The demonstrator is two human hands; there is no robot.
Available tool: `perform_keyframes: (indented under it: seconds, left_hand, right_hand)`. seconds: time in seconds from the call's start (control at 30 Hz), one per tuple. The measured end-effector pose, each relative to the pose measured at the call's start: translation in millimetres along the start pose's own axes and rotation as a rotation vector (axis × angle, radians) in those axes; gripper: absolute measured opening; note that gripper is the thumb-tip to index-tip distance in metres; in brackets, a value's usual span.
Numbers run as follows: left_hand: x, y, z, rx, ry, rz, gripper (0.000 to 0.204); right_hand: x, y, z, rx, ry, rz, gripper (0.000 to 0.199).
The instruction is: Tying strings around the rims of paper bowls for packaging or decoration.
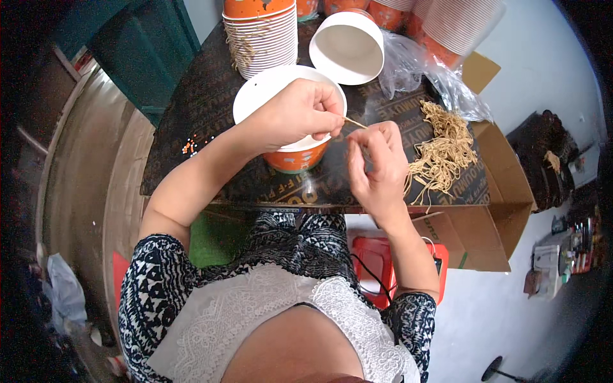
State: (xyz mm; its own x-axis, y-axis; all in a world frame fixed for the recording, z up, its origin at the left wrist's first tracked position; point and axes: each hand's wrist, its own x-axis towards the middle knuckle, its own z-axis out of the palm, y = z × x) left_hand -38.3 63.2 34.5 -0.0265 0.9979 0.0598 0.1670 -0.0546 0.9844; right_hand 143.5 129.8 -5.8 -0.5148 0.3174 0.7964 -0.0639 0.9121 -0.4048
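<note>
Pinching a tan string (355, 121) taut between left hand (300, 115) and right hand (377, 163), fingertips closed on it, just above an orange paper cup (295, 155) on the dark table (204, 108). Heaped loose strings (447, 150) right; stacked cups (262, 38) far; cardboard box (491, 223) near right.

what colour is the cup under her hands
Orange outside, white inside; the cup shows best in the head view.

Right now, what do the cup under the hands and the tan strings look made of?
Cup: seems paper or card, matte white inside and orange outside, with a thin rolled rim like the stacked cups. Strings: look like tan twine or paper cord, dull and limp, lying in a tangle; fibre uncertain.
</note>
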Motion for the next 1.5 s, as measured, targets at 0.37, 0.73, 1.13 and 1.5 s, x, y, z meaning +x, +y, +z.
perform_keyframes:
  seconds: [0.37, 0.73, 1.13, 1.5]
  left_hand:
    - [-0.9, 0.2, 3.0, -0.020, -0.032, 0.000, 0.009]
    - [-1.1, -7.5, 0.6, -0.036, -0.022, 0.003, 0.009]
    - [-14.9, -8.4, 10.9, 0.447, 0.119, 0.229, 0.009]
    - [-25.8, -13.3, 22.7, 0.814, 0.366, 0.496, 0.006]
  right_hand:
    - [6.0, 6.2, 7.6, 0.017, 0.058, 0.077, 0.013]
    - [-1.5, 5.0, 10.7, 0.079, 0.028, 0.034, 0.017]
    - [2.2, 23.9, 21.6, 0.202, 0.007, 0.081, 0.028]
    - [3.9, 14.6, 18.0, 0.228, -0.019, 0.143, 0.025]
